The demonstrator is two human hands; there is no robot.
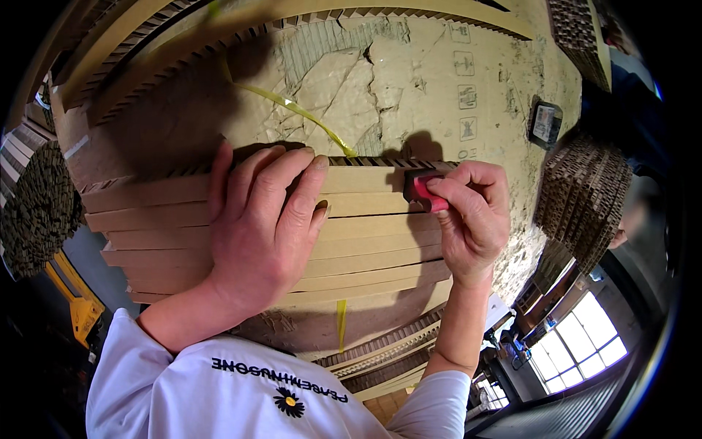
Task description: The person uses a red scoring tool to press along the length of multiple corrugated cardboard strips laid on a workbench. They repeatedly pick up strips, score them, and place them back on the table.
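Tan cardboard strips lay side by side in front of the person, their left ends staggered and their corrugated edge showing along the far side. The left hand pressed down across them, fingers together and reaching to the far edge, the thumb side toward the right; it covered a good part of the strips. The right hand, well apart from the left, pinched a small red piece between thumb and fingers over the strips' right part. The fingers hid much of that piece; its other side looked dark, and whether it touched the cardboard could not be told. The right hand and forearm also hid the strips' right ends.

A yellow band ran up to the far edge, where its end was lost to view; a short yellow length showed on the near side. Beneath lay a worn cardboard sheet, torn and creased. A dark box-like object with a pale top sat on its right; its contents, if any, could not be made out. Corrugated stacks stood beyond, near a dim, blurred figure cut off by the fisheye rim.
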